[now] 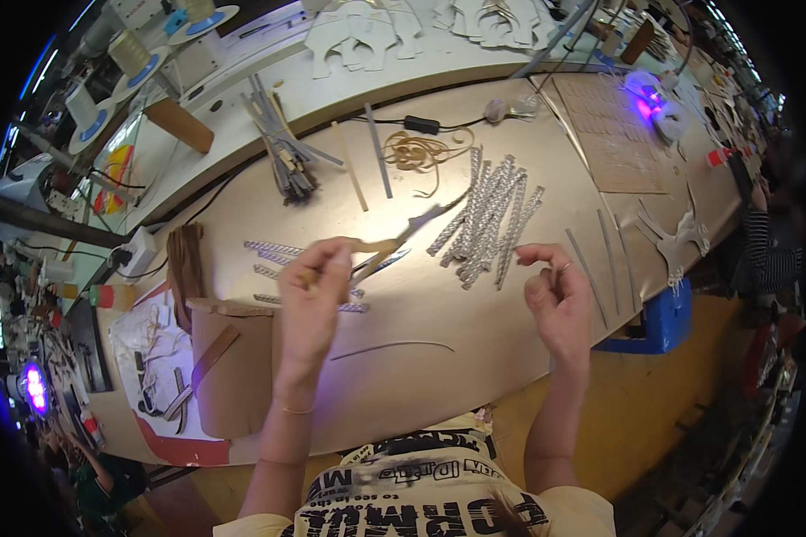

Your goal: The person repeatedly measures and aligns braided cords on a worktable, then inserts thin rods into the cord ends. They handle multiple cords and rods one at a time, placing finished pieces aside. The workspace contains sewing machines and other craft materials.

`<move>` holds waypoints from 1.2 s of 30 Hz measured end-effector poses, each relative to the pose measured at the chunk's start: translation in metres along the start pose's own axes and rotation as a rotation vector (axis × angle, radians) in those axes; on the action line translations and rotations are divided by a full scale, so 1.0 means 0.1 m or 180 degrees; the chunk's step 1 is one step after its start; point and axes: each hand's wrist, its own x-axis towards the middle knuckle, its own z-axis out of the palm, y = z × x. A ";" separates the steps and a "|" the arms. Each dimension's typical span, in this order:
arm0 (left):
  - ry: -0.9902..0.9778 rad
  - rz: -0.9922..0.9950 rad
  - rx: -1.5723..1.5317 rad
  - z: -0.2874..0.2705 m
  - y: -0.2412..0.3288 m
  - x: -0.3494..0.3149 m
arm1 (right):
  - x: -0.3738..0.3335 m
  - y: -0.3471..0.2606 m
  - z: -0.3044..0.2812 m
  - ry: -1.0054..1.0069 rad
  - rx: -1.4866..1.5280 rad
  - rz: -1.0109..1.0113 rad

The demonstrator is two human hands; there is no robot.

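Note:
My left hand [321, 276] is closed in a pinch on one end of a narrow tan-and-grey strip [424, 217]. The strip reaches away to the upper right, towards a pile of silver braided strips [485, 215]. Its tan part by my fingers looks bent or doubled. More braided strips [273, 251] lie beyond and partly behind my left hand. My right hand [560, 300] hovers at the near right of the pile, fingers curled and thumb apart from the index finger. Nothing shows between them.
A bundle of grey and tan strips [287, 161] lies at the far left, beside loose strips and a coil of tan cord [412, 150]. A brown cardboard container [233, 371] stands left of me. Several thin grey strips [607, 259] lie right. A blue crate [658, 322] sits below the table edge.

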 end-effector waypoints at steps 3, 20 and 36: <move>-0.0450 -0.0049 -0.0024 0.27 0.07 -0.16 | -0.01 -0.03 0.33 -0.0300 0.0226 0.0308; -0.0487 -0.0618 -0.2012 -0.01 -0.11 -0.25 | 0.14 0.13 -0.18 0.0476 0.1115 0.0488; 0.0359 -0.0262 -0.2892 -0.58 -0.20 -0.18 | 1.74 0.92 -1.47 0.0979 0.0371 0.1359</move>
